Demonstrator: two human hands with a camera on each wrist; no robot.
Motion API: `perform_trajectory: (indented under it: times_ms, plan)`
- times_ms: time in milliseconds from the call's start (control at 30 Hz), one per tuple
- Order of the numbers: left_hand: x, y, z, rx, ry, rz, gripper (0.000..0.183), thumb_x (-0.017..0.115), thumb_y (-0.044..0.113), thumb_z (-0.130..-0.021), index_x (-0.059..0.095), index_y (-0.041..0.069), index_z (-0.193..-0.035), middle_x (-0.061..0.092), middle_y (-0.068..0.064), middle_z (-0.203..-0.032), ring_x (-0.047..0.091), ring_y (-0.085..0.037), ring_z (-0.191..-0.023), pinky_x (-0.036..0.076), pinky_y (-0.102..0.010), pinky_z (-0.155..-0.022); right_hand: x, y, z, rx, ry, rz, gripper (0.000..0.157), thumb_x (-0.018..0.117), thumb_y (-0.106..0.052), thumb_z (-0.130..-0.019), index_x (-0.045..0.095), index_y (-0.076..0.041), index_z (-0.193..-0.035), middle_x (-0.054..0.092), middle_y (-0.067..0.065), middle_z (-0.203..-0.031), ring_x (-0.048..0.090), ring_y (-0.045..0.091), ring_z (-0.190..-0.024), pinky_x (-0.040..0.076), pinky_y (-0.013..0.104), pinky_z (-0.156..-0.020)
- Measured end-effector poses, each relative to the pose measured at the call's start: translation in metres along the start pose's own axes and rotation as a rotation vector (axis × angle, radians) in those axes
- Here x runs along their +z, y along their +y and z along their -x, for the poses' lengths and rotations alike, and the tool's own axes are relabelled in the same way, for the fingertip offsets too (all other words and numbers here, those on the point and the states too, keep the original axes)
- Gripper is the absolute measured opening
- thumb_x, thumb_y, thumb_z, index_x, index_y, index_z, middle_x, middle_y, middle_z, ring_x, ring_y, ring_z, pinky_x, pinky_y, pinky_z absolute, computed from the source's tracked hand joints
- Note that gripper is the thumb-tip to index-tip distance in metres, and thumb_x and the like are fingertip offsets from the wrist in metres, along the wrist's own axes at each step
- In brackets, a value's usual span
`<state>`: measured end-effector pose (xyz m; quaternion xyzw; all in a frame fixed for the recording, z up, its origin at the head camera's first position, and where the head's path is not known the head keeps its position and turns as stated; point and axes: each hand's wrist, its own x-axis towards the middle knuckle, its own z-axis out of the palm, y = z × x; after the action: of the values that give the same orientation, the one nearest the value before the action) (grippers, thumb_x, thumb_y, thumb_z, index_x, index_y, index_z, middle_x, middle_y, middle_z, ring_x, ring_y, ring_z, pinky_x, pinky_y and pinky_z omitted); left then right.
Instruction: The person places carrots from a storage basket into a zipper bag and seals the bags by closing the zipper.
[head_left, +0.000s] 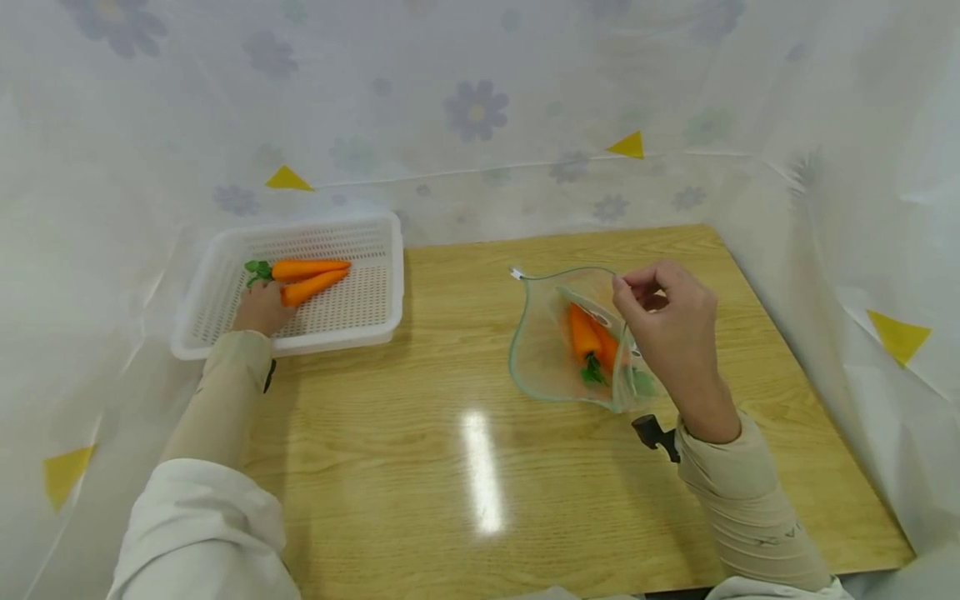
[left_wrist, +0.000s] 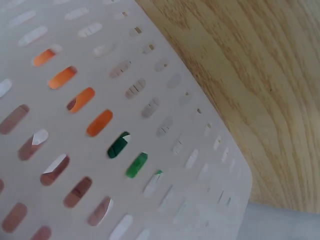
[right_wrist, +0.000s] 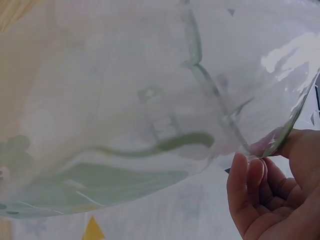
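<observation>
A white perforated basket (head_left: pixel 292 343) stands at the left of the table with two orange carrots, one carrot (head_left: pixel 307 268) behind the other carrot (head_left: pixel 318 286). My left hand (head_left: pixel 262 308) reaches into it and touches the leafy end of the nearer carrot; its fingers are mostly hidden. Through the basket slots, the left wrist view shows part of that hand (left_wrist: pixel 77 192). At the right, a clear zip bag (head_left: pixel 540 350) with green edging gapes around carrots (head_left: pixel 583 333) with green tops. My right hand (head_left: pixel 671 325) pinches its rim between thumb and fingers.
The wooden table (head_left: pixel 405 467) carries both basket and bag. A white flower-patterned sheet (head_left: pixel 480 192) walls the back and sides, with yellow triangles (head_left: pixel 628 145) stuck on it. The bag's white zip slider (head_left: pixel 516 273) is at its far left corner.
</observation>
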<state>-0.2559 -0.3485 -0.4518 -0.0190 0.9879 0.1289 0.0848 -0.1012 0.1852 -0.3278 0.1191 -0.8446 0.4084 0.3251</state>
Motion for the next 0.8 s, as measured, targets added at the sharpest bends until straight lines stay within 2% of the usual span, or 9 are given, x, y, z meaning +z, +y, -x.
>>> perform_trajectory:
  times_ms: [67, 333, 567, 800]
  plan:
    - [-0.001, 0.000, 0.001, -0.013, -0.018, -0.047, 0.051, 0.055, 0.017, -0.090, 0.039, -0.012, -0.129, 0.034, -0.038, -0.125, 0.032, -0.054, -0.111, 0.028, -0.062, -0.095, 0.000, 0.000, 0.000, 0.000, -0.001, -0.002, 0.012, 0.066, -0.012, -0.085, 0.065, -0.001, -0.080, 0.060, 0.003, -0.074, 0.053, 0.005, -0.064, 0.045, 0.011, -0.062]
    - [-0.002, 0.000, -0.001, -0.017, -0.060, -0.059, 0.050, 0.056, 0.017, -0.089, 0.040, -0.013, -0.126, 0.040, -0.037, -0.119, 0.037, -0.052, -0.110, 0.030, -0.060, -0.095, -0.001, 0.000, 0.001, 0.007, 0.000, -0.002, 0.012, 0.066, -0.012, -0.085, 0.065, -0.001, -0.080, 0.060, 0.002, -0.074, 0.053, 0.005, -0.065, 0.045, 0.011, -0.062]
    - [0.001, -0.005, -0.003, 0.025, -0.090, -0.029, 0.051, 0.058, 0.018, -0.089, 0.041, -0.012, -0.127, 0.048, -0.034, -0.119, 0.048, -0.047, -0.104, 0.037, -0.057, -0.090, 0.000, 0.000, 0.001, 0.005, -0.004, -0.004, 0.012, 0.066, -0.012, -0.085, 0.065, -0.002, -0.080, 0.060, 0.002, -0.073, 0.052, 0.005, -0.064, 0.045, 0.011, -0.062]
    - [0.002, -0.008, -0.010, 0.064, -0.153, 0.044, 0.061, 0.058, 0.020, -0.091, 0.033, -0.014, -0.134, 0.040, -0.035, -0.128, 0.043, -0.047, -0.113, 0.034, -0.057, -0.094, -0.001, -0.001, 0.001, 0.014, -0.007, 0.001, 0.013, 0.065, -0.013, -0.086, 0.064, -0.001, -0.080, 0.059, 0.001, -0.073, 0.053, 0.005, -0.064, 0.045, 0.011, -0.062]
